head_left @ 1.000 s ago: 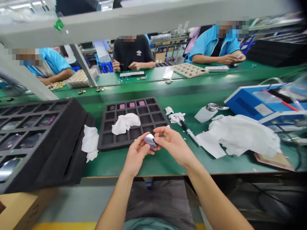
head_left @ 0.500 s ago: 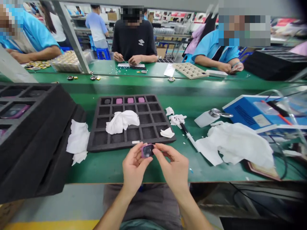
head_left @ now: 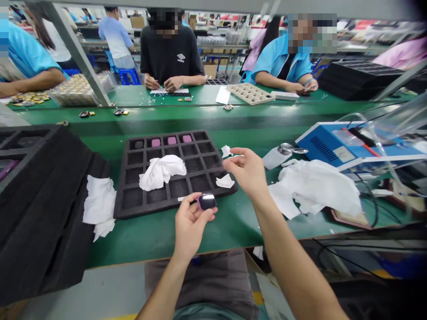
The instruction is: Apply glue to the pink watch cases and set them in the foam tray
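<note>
A small purple-edged device with a dark glossy face (head_left: 207,202) is held in my left hand (head_left: 191,224), just in front of the tray's near edge. My right hand (head_left: 247,171) is off the device, over small white scraps (head_left: 226,151) right of the tray; its thumb and fingers are pinched together, and what they hold, if anything, is too small to name. The black foam tray (head_left: 146,205) has a dark piece (head_left: 138,144) and several purple pieces (head_left: 171,141) in its back row. A crumpled white cloth (head_left: 163,171) lies across its middle.
Black foam trays are stacked at left (head_left: 43,200), beside a white cloth (head_left: 99,204). To the right are a bottle with a metal top (head_left: 276,156), a large white cloth (head_left: 320,186) and a blue machine (head_left: 336,144). People work across the bench.
My right hand has let go of the device and moved forward and right toward the scraps. My left hand still holds the device, its face now catching light. The camera view has shifted.
</note>
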{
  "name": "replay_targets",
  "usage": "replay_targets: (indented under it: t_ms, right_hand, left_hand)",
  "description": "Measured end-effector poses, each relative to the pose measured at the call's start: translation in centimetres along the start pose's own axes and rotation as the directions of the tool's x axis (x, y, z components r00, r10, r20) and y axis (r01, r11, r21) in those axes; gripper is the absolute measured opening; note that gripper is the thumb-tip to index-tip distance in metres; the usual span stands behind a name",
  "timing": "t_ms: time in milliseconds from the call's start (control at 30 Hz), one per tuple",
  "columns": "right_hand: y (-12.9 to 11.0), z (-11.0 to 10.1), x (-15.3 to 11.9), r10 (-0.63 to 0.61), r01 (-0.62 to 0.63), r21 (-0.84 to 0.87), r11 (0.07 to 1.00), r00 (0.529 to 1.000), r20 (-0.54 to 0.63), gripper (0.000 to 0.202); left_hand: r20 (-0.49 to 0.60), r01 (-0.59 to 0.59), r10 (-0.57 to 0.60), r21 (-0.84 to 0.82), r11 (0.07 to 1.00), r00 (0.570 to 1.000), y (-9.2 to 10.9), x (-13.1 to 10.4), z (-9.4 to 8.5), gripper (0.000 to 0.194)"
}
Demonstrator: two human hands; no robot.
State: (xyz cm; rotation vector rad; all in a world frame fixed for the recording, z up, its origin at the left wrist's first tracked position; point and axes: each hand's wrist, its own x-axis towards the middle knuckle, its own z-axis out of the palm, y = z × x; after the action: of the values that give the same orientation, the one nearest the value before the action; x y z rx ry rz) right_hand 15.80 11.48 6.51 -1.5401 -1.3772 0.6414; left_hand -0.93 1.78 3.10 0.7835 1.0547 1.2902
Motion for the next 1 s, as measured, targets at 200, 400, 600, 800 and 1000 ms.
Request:
replay_targets:
  t_ms: [200, 400, 600, 800, 1000]
  right_hand:
    - [2.5, 1.3, 4.5, -0.050, 0.059, -0.183, 0.981, 0.997, 0.054, 0.032]
    - [5.2, -5.7, 0.5, -0.010, -0.057, -0.361, 0.931, 0.983, -0.181, 0.039]
    - [8.6, -8.8, -4.2, 0.126, -0.153, -0.626, 0.765, 0.988, -0.088, 0.022]
    - [7.2, -10.4, -4.6, 0.096, -0.153, -0.665, 0.731, 0.988, -0.121, 0.029]
    - [5.2, -12.3, -0.6, -0.120, -0.049, -0.538, 0.841, 0.954, -0.274, 0.031]
  left_hand:
    - [0.084, 0.082, -0.070, -0.144, 0.986, 0.994, 0.2, -0.3, -0.5, 0.055]
    - [0.171, 0.227, -0.183, -0.289, 0.930, 0.968, 0.4, -0.1, -0.7, 0.045]
    - [0.214, 0.232, -0.168, -0.323, 0.917, 0.962, 0.3, 0.4, 0.0, 0.041]
    - [0.197, 0.206, -0.147, -0.321, 0.925, 0.969, 0.6, -0.1, -0.2, 0.035]
    - [0.214, 0.234, -0.168, -0.333, 0.914, 0.962, 0.2, -0.4, -0.3, 0.036]
